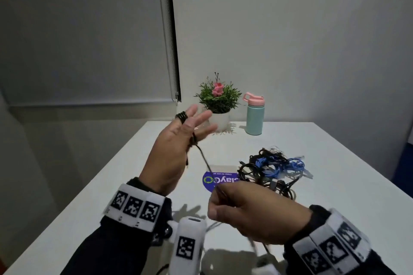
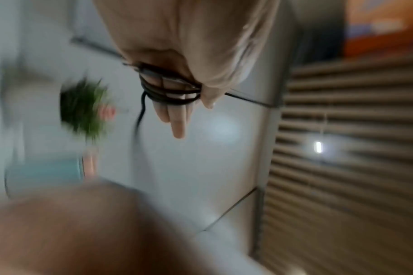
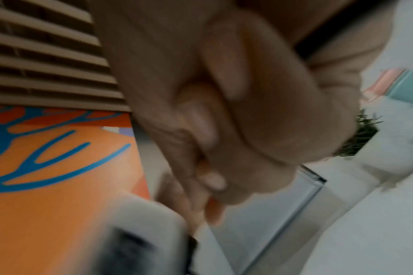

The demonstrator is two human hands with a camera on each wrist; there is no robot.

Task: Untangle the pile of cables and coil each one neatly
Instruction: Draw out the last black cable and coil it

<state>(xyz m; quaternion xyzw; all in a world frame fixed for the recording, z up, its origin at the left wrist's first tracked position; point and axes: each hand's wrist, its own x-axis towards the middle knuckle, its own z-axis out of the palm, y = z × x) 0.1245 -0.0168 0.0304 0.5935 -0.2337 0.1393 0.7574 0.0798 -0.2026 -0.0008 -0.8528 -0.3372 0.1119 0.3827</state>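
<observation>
My left hand (image 1: pixel 178 138) is raised above the table, fingers straight and spread, with several turns of a thin black cable (image 1: pixel 181 116) wound round them; the left wrist view shows the same black loops (image 2: pixel 170 93) crossing the fingers. From the coil a taut strand (image 1: pixel 206 166) runs down to my right hand (image 1: pixel 248 210), whose curled fingers pinch it, as the blurred right wrist view (image 3: pixel 224 141) also shows. A tangled pile of black and blue cables (image 1: pixel 273 168) lies on the white table (image 1: pixel 324 185) to the right.
A potted plant with a pink flower (image 1: pixel 218 101) and a teal bottle with a pink lid (image 1: pixel 254 116) stand at the table's far edge by the wall. A purple round sticker (image 1: pixel 215 179) lies beside the pile. A roller blind (image 1: pixel 85 35) hangs at left.
</observation>
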